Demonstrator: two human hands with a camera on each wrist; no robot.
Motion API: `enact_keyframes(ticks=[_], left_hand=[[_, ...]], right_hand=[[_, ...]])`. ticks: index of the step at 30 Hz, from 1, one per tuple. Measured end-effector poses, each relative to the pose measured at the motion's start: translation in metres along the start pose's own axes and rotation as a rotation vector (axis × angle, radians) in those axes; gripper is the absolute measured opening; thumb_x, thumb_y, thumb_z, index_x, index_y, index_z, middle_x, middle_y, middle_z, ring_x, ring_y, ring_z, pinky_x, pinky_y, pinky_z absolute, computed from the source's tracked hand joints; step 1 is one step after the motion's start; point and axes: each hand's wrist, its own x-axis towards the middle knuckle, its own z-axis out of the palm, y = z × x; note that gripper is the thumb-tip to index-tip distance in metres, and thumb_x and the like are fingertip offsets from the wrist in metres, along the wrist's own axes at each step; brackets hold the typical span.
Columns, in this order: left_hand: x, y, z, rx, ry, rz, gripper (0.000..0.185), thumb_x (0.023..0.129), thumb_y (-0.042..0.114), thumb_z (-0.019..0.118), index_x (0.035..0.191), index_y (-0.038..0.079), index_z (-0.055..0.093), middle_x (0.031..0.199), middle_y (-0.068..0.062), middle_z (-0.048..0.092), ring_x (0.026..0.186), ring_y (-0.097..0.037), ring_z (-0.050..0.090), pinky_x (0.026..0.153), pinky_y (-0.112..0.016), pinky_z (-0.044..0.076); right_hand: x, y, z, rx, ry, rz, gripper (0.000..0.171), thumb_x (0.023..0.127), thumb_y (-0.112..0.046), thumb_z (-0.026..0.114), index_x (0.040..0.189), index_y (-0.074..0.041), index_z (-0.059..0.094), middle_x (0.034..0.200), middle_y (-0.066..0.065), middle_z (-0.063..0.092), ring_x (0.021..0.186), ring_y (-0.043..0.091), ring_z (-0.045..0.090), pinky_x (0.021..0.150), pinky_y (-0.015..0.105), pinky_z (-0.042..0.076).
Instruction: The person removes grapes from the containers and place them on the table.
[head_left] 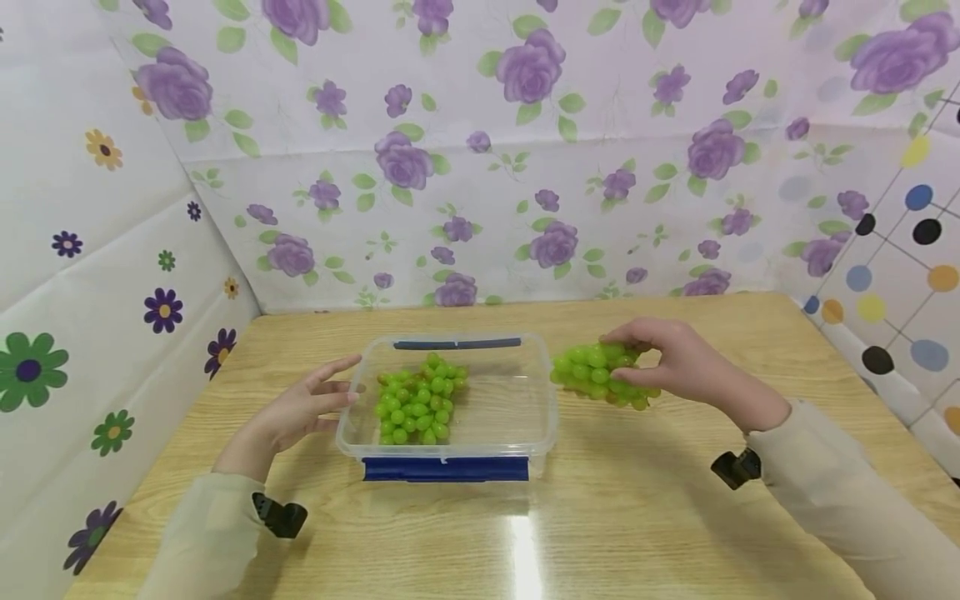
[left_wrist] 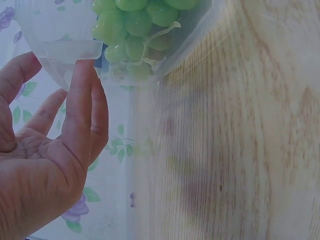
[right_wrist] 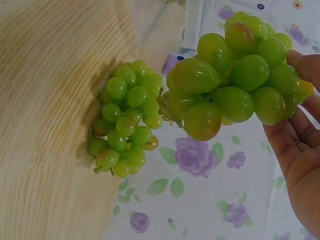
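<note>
I read this as the carrying step of loading grapes into the box. The right hand (head_left: 675,362) sits right of centre in the head view, its fingers curled over the top of a green grape bunch (head_left: 600,375) just beside the right wall of the clear container (head_left: 546,400). The right wrist view shows the bunch clamped in the fingers (right_wrist: 295,135), clear of the wood. A second bunch (right_wrist: 125,120) lies on the table (head_left: 637,517) at centre left of that frame. In the head view the two run together, so I cannot tell whether they touch.

The left hand (head_left: 307,408) is at the container's left side, well apart from the right hand. Its fingers are straight and hold nothing. In the left wrist view one fingertip (left_wrist: 82,85) rests against the container's rim, which looks like steadying. One more cluster of grapes (head_left: 416,400) already lies in the left half of the container, and the right half is bare plastic.

As I judge it, the next move calls for lifting the held bunch over the right wall and setting it down in that bare half, with the left hand bracing the box. The grip should be gentle, since loose grapes could drop off the stem.
</note>
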Motion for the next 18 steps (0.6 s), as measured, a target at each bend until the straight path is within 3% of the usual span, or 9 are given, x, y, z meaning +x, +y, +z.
enact_keyframes(ticks=[18], left_hand=[[0.002,-0.001,-0.001,0.001,-0.002,-0.005,0.074,0.096,0.023,0.057,0.155,0.02,0.012,0.147,-0.029,0.028,0.124,-0.038,0.045,0.09,-0.042,0.052]], right_hand=[[-0.013,0.011,0.008,0.02,-0.042,0.068,0.036,0.075,-0.003,0.079,0.108,0.0,0.067,0.096,0.004,0.068,0.078,0.005,0.06,0.069,0.024,0.054]])
